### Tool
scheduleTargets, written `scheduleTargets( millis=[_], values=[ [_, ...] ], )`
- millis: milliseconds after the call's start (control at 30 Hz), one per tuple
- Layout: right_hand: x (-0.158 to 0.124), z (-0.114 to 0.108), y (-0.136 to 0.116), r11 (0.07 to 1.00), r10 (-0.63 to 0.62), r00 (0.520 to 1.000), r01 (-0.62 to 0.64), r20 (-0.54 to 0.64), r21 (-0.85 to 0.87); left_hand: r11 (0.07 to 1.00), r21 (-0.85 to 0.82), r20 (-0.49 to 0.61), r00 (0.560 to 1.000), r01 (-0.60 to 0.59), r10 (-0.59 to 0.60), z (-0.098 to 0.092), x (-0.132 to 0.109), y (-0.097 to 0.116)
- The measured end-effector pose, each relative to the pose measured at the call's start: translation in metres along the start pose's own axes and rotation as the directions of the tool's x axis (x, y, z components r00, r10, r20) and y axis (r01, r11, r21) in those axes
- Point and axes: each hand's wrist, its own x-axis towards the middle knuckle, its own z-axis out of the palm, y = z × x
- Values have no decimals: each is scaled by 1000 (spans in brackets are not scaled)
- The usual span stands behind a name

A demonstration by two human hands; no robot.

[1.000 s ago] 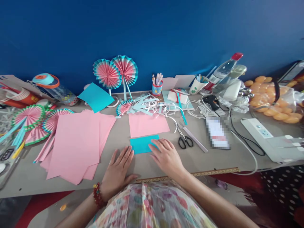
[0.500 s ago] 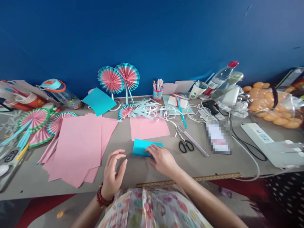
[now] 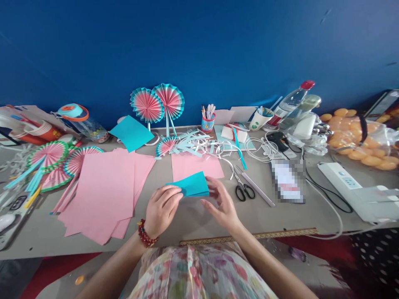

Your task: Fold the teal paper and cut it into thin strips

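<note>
The left hand [image 3: 162, 207] pinches one end of the folded blue paper [image 3: 193, 185], which is raised above the tabletop [image 3: 190, 222] at its near edge, toward six o'clock. At the paper's four o'clock, the right hand [image 3: 225, 204] holds thumb and fingers apart; whether its fingertips touch the paper is hard to tell. From the paper, pink sheets [image 3: 107, 191] lie stacked at nine o'clock, black-handled scissors [image 3: 242, 184] at three, and two pleated fans [image 3: 170, 101] stand at eleven.

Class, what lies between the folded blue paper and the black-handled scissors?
In the head view, the right hand lies between the folded blue paper and the scissors, with a strip of bare desk separating hand and scissors.
</note>
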Motion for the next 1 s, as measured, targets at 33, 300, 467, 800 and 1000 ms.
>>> scheduleTargets(
  millis=[33, 300, 467, 800, 1000],
  values=[
    [0, -6, -1, 974, -115, 991, 101, -61, -202, 999, 30, 28, 999, 16, -17, 2, -1, -2],
    [-3, -1, 5, 579, -249, 840, 528, 481, -622, 999, 34, 257, 966, 3, -12, 22, -6, 7],
    [-9, 2, 17, 577, -220, 845, 516, 487, -634, 999, 42, 348, 937, 8, -22, 16, -17, 3],
    [1, 4, 12, 619, -115, 861, 452, 495, -643, 990, -13, 306, 944, 137, -127, 17, -22, -6],
    [9, 6, 8, 649, -91, 864, 429, 495, -628, 974, -100, 277, 946, 204, -170, 14, -15, -5]
  ],
)
